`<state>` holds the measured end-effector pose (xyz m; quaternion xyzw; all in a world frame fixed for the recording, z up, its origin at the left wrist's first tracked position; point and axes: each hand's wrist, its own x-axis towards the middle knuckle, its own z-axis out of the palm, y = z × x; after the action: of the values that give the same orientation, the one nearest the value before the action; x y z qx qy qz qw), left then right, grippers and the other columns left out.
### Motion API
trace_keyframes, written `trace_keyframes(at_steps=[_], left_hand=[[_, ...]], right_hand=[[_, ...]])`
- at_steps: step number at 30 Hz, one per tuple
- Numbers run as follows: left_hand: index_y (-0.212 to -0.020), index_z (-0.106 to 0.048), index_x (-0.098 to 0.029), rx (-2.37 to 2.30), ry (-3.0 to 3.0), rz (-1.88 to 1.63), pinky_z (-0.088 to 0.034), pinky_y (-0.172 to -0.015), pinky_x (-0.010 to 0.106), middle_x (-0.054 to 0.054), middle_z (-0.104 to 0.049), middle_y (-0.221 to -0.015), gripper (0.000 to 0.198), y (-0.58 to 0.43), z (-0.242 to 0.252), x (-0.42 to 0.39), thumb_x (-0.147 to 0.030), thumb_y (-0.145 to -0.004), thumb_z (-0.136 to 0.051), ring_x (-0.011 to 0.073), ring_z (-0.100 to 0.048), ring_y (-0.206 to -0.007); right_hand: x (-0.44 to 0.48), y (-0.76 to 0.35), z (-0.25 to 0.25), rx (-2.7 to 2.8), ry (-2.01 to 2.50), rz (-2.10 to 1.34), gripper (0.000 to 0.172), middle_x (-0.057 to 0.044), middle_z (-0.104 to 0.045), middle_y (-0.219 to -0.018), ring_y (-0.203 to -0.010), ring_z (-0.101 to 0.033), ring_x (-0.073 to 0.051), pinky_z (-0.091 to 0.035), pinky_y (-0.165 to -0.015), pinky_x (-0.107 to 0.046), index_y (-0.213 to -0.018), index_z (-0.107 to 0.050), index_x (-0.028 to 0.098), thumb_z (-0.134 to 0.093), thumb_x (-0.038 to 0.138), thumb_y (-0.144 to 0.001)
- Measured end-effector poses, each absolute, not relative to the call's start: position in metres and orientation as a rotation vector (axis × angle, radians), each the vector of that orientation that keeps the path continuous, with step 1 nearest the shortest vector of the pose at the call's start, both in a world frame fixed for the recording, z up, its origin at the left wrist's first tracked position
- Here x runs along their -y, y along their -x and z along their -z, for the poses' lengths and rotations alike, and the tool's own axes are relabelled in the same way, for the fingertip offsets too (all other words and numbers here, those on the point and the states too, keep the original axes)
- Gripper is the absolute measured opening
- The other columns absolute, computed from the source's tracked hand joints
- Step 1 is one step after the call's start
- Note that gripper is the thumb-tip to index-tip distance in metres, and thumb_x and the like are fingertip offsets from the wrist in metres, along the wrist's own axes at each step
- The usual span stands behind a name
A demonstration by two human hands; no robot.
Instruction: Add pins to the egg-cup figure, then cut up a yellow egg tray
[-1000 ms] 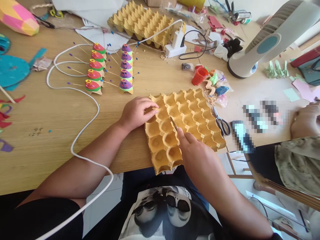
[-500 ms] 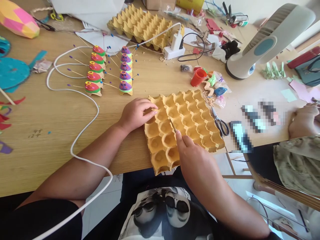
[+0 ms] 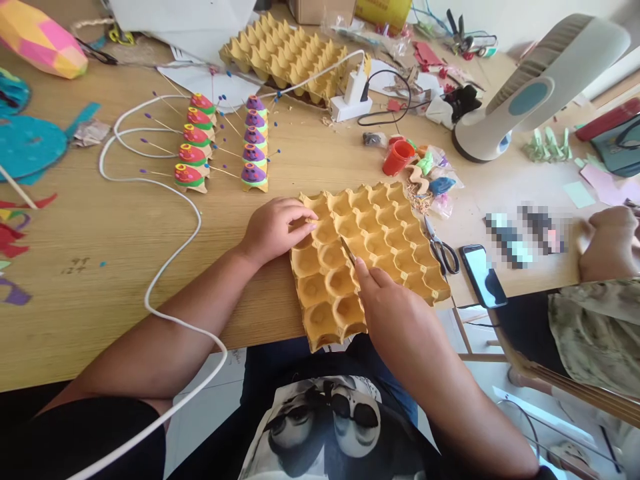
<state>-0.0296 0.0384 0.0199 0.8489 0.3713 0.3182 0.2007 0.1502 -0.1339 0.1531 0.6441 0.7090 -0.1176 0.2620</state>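
Note:
A yellow pulp egg tray (image 3: 380, 240) lies at the front edge of the table, cups facing up, its near corner jutting over the edge. My left hand (image 3: 280, 230) grips the tray's far left side, fingers over the rim cups. My right hand (image 3: 395, 307) is closed around a knife (image 3: 346, 248), its handle hidden in the fist. The thin blade points away from me and touches the tray between the second and third rows of cups from the left. Scissors (image 3: 441, 247) with dark handles lie against the tray's right side.
Painted egg-carton caterpillars, one red (image 3: 193, 155) and one purple (image 3: 255, 152), stand behind my left hand. A white cable (image 3: 173, 260) crosses my left forearm. A red cup (image 3: 399, 157), phone (image 3: 483, 275), fan (image 3: 520, 100) and second egg tray (image 3: 285, 57) surround the work. Another person's hand (image 3: 610, 240) rests at right.
The knife blade has shifted slightly toward me and to the right, and my right hand with it. My left hand keeps its place on the tray. The view has tilted a little.

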Motion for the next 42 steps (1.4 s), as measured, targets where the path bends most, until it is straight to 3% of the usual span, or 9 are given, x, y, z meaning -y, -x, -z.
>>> trace_keyframes(at_steps=[6,10,17,21,24,28,35,42], left_hand=[[-0.1,-0.08,-0.02,-1.027,-2.382,-0.904,-0.051,-0.084,0.033,0.005,-0.077,-0.1,0.022,0.03,-0.018,-0.039,-0.035,-0.092,-0.065,0.02,-0.067,-0.086],[-0.102,-0.08,-0.021,-1.015,-2.385,-0.888,-0.052,-0.086,0.033,0.005,-0.077,-0.103,0.023,0.031,-0.016,-0.04,-0.036,-0.093,-0.065,0.0203,-0.068,-0.089],[-0.105,-0.08,-0.021,-0.966,-2.374,-0.921,-0.052,-0.09,0.034,0.006,-0.078,-0.107,0.028,0.032,-0.017,-0.041,-0.041,-0.097,-0.061,0.0216,-0.07,-0.097],[-0.112,-0.079,-0.022,-0.975,-2.323,-0.967,-0.053,-0.094,0.034,0.006,-0.078,-0.115,0.033,0.033,-0.022,-0.036,-0.041,-0.102,-0.054,0.0215,-0.071,-0.106],[-0.116,-0.077,-0.022,-1.022,-2.306,-1.003,-0.053,-0.097,0.034,0.006,-0.077,-0.119,0.034,0.033,-0.027,-0.031,-0.04,-0.102,-0.051,0.022,-0.07,-0.111],[-0.115,-0.076,-0.022,-1.096,-2.387,-1.053,-0.051,-0.1,0.039,0.007,-0.076,-0.119,0.035,0.034,-0.034,-0.025,-0.044,-0.098,-0.055,0.0246,-0.068,-0.112],[-0.114,-0.076,-0.025,-0.586,-2.565,-0.792,-0.05,-0.094,0.039,0.007,-0.073,-0.113,0.045,0.032,-0.042,-0.016,-0.06,-0.085,-0.071,0.0237,-0.065,-0.1],[-0.118,-0.074,-0.029,-0.569,-2.651,-0.634,-0.045,-0.099,0.041,0.004,-0.073,-0.119,0.037,0.027,-0.042,-0.009,-0.052,-0.088,-0.072,0.0249,-0.064,-0.111]], right_hand=[[0.136,-0.149,-0.149,-1.93,-1.767,0.341,0.077,-0.02,-0.065,-0.139,-0.086,-0.076,-0.022,-0.061,-0.062,-0.031,-0.164,-0.03,0.007,-0.045,-0.003,-0.089],[0.14,-0.167,-0.136,-2.085,-1.914,0.372,0.069,-0.016,-0.07,-0.129,-0.084,-0.076,-0.023,-0.061,-0.066,-0.033,-0.163,-0.034,0.012,-0.047,0.004,-0.096],[0.173,-0.199,-0.126,-2.364,-2.259,0.535,0.05,-0.012,-0.07,-0.132,-0.105,-0.074,-0.027,-0.062,-0.079,-0.038,-0.156,-0.048,0.021,-0.042,0.024,-0.107],[0.188,-0.207,-0.11,-2.457,-2.36,0.689,0.051,-0.01,-0.068,-0.137,-0.12,-0.069,-0.024,-0.061,-0.088,-0.036,-0.158,-0.046,0.028,-0.045,0.025,-0.106],[0.194,-0.216,-0.089,-2.566,-2.509,0.778,0.052,-0.008,-0.069,-0.134,-0.119,-0.068,-0.022,-0.059,-0.093,-0.035,-0.156,-0.047,0.032,-0.049,0.024,-0.105],[0.197,-0.22,-0.068,-2.566,-2.789,0.855,0.052,-0.007,-0.071,-0.135,-0.122,-0.067,-0.024,-0.055,-0.105,-0.045,-0.155,-0.05,0.036,-0.053,0.025,-0.104],[0.207,-0.208,-0.053,-2.664,-2.821,1.011,0.056,-0.005,-0.069,-0.136,-0.122,-0.067,-0.022,-0.057,-0.103,-0.042,-0.155,-0.048,0.04,-0.054,0.019,-0.103],[0.211,-0.201,-0.036,-2.665,-2.926,0.932,0.057,-0.008,-0.069,-0.136,-0.122,-0.067,-0.023,-0.057,-0.104,-0.046,-0.158,-0.045,0.036,-0.052,0.02,-0.103]])
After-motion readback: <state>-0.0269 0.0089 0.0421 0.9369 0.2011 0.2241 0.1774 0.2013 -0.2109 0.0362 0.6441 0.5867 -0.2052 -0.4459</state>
